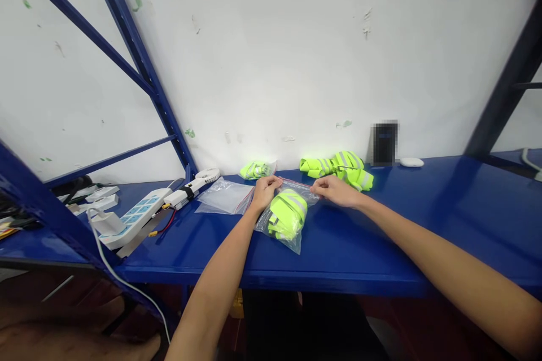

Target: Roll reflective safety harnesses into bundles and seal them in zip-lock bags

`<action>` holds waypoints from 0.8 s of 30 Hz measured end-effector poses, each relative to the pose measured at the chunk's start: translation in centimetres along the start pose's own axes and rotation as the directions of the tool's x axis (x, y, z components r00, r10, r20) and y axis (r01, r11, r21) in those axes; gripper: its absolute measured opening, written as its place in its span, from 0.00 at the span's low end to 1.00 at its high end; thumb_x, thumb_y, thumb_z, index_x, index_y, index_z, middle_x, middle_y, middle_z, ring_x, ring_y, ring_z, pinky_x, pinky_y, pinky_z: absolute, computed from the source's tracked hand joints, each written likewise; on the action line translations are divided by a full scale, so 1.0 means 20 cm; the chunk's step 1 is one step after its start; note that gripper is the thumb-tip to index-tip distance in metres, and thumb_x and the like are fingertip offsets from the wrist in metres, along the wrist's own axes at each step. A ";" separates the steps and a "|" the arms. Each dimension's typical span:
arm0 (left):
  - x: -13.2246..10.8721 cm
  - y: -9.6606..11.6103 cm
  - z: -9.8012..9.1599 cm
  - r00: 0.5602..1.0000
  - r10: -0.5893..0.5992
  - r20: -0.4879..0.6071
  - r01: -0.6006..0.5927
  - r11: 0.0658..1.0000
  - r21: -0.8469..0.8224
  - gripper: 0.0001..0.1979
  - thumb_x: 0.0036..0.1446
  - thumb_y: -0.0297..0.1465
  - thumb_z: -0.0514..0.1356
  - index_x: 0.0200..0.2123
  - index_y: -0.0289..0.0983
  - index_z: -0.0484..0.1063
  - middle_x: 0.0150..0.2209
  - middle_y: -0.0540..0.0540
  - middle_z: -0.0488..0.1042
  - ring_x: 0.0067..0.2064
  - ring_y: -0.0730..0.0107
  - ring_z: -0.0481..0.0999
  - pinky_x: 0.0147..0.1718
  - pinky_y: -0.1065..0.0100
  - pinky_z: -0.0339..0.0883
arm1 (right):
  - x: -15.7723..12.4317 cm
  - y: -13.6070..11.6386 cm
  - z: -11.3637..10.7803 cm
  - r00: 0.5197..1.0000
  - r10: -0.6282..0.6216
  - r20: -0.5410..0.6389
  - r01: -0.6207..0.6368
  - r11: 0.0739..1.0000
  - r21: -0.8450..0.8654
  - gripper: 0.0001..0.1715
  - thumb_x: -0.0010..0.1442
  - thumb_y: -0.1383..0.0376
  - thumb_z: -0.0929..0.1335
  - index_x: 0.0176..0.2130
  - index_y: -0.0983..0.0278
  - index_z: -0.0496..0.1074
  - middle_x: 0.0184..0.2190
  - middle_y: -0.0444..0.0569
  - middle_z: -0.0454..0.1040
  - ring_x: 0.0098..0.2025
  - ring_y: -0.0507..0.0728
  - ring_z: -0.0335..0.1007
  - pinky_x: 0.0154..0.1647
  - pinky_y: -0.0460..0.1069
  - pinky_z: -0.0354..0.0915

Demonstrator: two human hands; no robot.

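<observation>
- My left hand and right hand each pinch one end of the zip bag mouth, fingers closed on it.
- The zip bag lies on the blue shelf, its length running from my fingertips toward me.

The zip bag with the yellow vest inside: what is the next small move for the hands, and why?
Probably press along the red zip strip to close it. The folded vest seems fully inside the zip bag, and the left hand and right hand pinch its top edge at either end.
</observation>
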State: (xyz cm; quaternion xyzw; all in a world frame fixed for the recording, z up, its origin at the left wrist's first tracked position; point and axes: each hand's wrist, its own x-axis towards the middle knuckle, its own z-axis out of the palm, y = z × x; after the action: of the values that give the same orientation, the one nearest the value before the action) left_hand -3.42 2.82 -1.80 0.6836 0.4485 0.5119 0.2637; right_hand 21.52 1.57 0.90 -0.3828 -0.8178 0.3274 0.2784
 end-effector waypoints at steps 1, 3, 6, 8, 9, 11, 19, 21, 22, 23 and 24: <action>0.00 0.00 0.00 1.000 0.004 -0.006 -0.004 1.000 0.001 0.10 0.52 0.34 0.59 0.25 0.34 0.73 0.21 0.51 0.70 0.25 0.72 0.67 0.29 0.70 0.58 | 0.00 0.00 -0.01 1.000 -0.009 0.013 0.009 1.000 -0.022 0.21 0.57 0.51 0.64 0.23 0.65 0.67 0.19 0.42 0.63 0.22 0.49 0.55 0.26 0.46 0.51; 0.01 0.00 -0.01 1.000 0.009 -0.009 -0.009 1.000 0.012 0.10 0.52 0.35 0.59 0.25 0.34 0.73 0.21 0.50 0.70 0.26 0.71 0.68 0.30 0.70 0.59 | 0.00 -0.01 -0.02 0.999 -0.029 0.034 0.031 0.998 -0.055 0.24 0.59 0.49 0.63 0.24 0.65 0.65 0.20 0.42 0.64 0.23 0.50 0.56 0.27 0.46 0.52; 0.00 0.00 -0.01 1.000 0.009 -0.003 -0.009 0.999 0.038 0.10 0.54 0.35 0.58 0.27 0.34 0.73 0.21 0.50 0.70 0.26 0.71 0.68 0.31 0.70 0.60 | -0.01 -0.02 -0.03 0.999 -0.037 0.034 0.039 0.998 -0.042 0.25 0.59 0.48 0.63 0.23 0.63 0.61 0.19 0.41 0.61 0.23 0.50 0.56 0.26 0.47 0.55; -0.01 0.01 0.00 1.000 0.014 0.013 -0.014 0.999 0.042 0.10 0.55 0.35 0.57 0.27 0.34 0.72 0.22 0.50 0.70 0.27 0.72 0.68 0.30 0.71 0.59 | -0.02 -0.02 -0.03 0.998 -0.013 0.067 0.006 0.995 0.096 0.25 0.59 0.48 0.65 0.23 0.63 0.60 0.20 0.41 0.61 0.24 0.51 0.58 0.27 0.47 0.59; -0.02 0.01 0.00 1.000 0.023 0.020 -0.024 0.999 0.045 0.11 0.56 0.35 0.57 0.28 0.34 0.72 0.23 0.51 0.69 0.26 0.72 0.67 0.29 0.71 0.58 | -0.03 -0.02 -0.02 0.995 0.008 0.100 -0.029 0.978 0.209 0.24 0.59 0.48 0.65 0.25 0.63 0.62 0.22 0.43 0.64 0.25 0.51 0.61 0.29 0.48 0.62; -0.04 0.01 0.02 0.998 0.061 0.021 -0.063 0.995 0.080 0.13 0.59 0.37 0.54 0.30 0.34 0.71 0.24 0.51 0.68 0.26 0.73 0.66 0.28 0.72 0.57 | -0.03 -0.02 0.00 0.980 0.059 0.188 -0.138 0.888 0.439 0.22 0.60 0.47 0.65 0.31 0.64 0.65 0.29 0.48 0.70 0.31 0.54 0.69 0.32 0.50 0.68; -0.08 0.05 0.00 0.972 0.219 -0.085 -0.149 0.854 0.498 0.15 0.65 0.34 0.47 0.43 0.38 0.73 0.36 0.46 0.77 0.36 0.67 0.74 0.38 0.69 0.62 | -0.03 -0.07 0.17 0.949 0.169 0.267 -0.291 0.798 0.528 0.22 0.50 0.55 0.75 0.32 0.63 0.61 0.27 0.45 0.72 0.30 0.54 0.75 0.34 0.50 0.75; -0.08 0.05 -0.03 0.953 0.240 -0.184 -0.099 0.823 0.559 0.14 0.65 0.31 0.47 0.44 0.39 0.72 0.41 0.44 0.77 0.40 0.65 0.74 0.42 0.67 0.63 | -0.01 -0.08 0.16 0.981 0.159 0.108 -0.192 0.818 0.543 0.23 0.51 0.55 0.74 0.27 0.62 0.58 0.25 0.43 0.70 0.31 0.54 0.74 0.37 0.51 0.75; -0.08 0.04 -0.05 0.946 0.235 -0.222 -0.066 0.813 0.579 0.14 0.64 0.30 0.47 0.45 0.39 0.72 0.42 0.44 0.77 0.42 0.64 0.74 0.43 0.66 0.63 | 0.00 -0.08 0.14 0.989 0.151 -0.006 -0.125 0.839 0.530 0.24 0.51 0.54 0.73 0.26 0.62 0.57 0.24 0.42 0.68 0.31 0.54 0.73 0.38 0.51 0.75; -0.08 0.04 -0.07 0.945 0.219 -0.245 -0.034 0.805 0.592 0.14 0.64 0.29 0.48 0.45 0.39 0.71 0.43 0.43 0.76 0.43 0.63 0.74 0.44 0.66 0.63 | 0.03 -0.09 0.11 0.981 0.137 -0.139 -0.051 0.868 0.494 0.23 0.52 0.54 0.72 0.25 0.61 0.56 0.24 0.42 0.67 0.32 0.54 0.73 0.38 0.52 0.75; -0.08 0.04 -0.08 0.947 0.199 -0.251 -0.010 0.802 0.597 0.14 0.63 0.28 0.48 0.46 0.39 0.71 0.44 0.43 0.76 0.44 0.62 0.74 0.45 0.65 0.63 | 0.06 -0.09 0.09 0.953 0.121 -0.276 0.014 0.896 0.443 0.22 0.53 0.54 0.71 0.25 0.61 0.56 0.24 0.42 0.66 0.33 0.55 0.73 0.38 0.52 0.75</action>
State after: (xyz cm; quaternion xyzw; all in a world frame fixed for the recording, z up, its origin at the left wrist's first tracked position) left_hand -4.84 0.90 -1.43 0.6691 0.5809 0.4595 -0.0615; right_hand 18.82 1.12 1.44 -0.3773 -0.6604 0.4500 0.4679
